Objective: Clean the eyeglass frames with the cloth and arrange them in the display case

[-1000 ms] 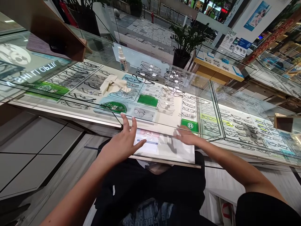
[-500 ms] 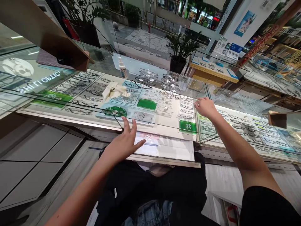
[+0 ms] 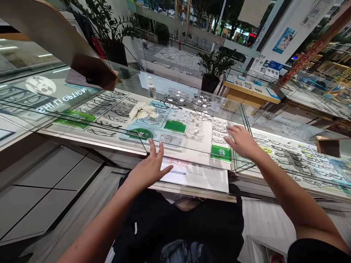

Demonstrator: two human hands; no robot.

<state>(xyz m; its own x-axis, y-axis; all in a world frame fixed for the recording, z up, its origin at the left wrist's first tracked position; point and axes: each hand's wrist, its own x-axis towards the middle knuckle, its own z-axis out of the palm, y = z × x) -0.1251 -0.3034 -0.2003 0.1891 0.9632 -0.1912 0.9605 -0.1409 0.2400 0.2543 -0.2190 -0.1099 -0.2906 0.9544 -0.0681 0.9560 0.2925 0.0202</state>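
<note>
My left hand [image 3: 149, 168] is open, with spread fingers, at the near edge of the glass counter [image 3: 197, 150], beside an open drawer [image 3: 208, 177]. Over the counter on the right, my right hand [image 3: 243, 143] is also open and holds nothing. Its fingertips are close to a column of eyeglasses [image 3: 219, 128] and a green sign [image 3: 221, 152] under the glass. Whether either hand touches the glass I cannot tell. A crumpled cream cloth [image 3: 144, 111], a white spray bottle [image 3: 151, 87] and dark-framed eyeglasses [image 3: 172, 103] lie or stand farther back.
A brown panel [image 3: 90, 62], perhaps a mirror's back, leans over the counter at upper left. Potted plants [image 3: 212, 69] stand beyond the glass. Rows of eyeglasses [image 3: 287, 155] fill the case at right. Grey cabinets [image 3: 41, 182] are at lower left.
My right hand has come a little nearer to me and its fingers are more spread. My left hand keeps nearly the same pose. The whole view has shifted slightly.
</note>
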